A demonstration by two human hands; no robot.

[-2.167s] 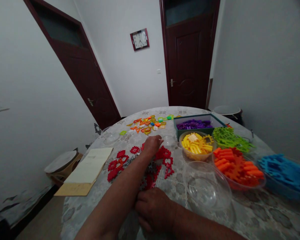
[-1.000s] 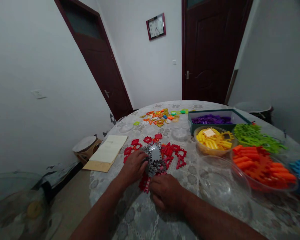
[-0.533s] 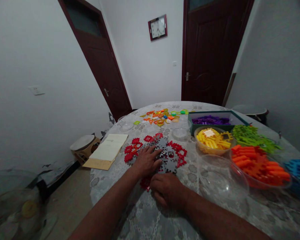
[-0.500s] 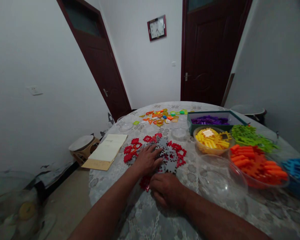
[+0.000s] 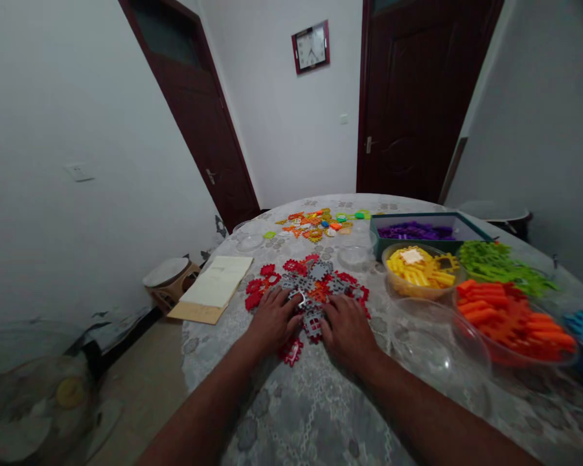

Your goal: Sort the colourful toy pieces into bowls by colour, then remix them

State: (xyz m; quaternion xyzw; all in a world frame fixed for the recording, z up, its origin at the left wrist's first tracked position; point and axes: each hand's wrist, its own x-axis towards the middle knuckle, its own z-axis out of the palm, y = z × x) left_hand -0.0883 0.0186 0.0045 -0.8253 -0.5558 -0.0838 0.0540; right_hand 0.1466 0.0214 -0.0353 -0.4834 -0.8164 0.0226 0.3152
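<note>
A spread of grey and red toothed plastic pieces lies on the patterned tablecloth in front of me, with grey pieces (image 5: 320, 270) mostly in the middle and red pieces (image 5: 263, 285) around the outside. My left hand (image 5: 274, 317) rests on the near left part of the spread, fingers stretched out. On its near right side lies my right hand (image 5: 347, 330), its fingers also extended over the pieces. Between the two hands a grey piece with square holes (image 5: 313, 327) shows. One red piece (image 5: 291, 351) sits nearest me, by the left wrist. What lies under the fingers is hidden.
Right of the spread stand an empty clear bowl (image 5: 437, 343), bowls of yellow pieces (image 5: 418, 268) and orange pieces (image 5: 510, 317), green pieces (image 5: 502, 266) and a box (image 5: 466, 226) of purple ones. Mixed pieces (image 5: 315, 223) lie farther back. A notebook (image 5: 218, 285) lies left.
My right hand has moved forward and right from the near edge onto the pieces, and its curled fingers have spread. My left hand has drawn back slightly. More grey and orange pieces are uncovered.
</note>
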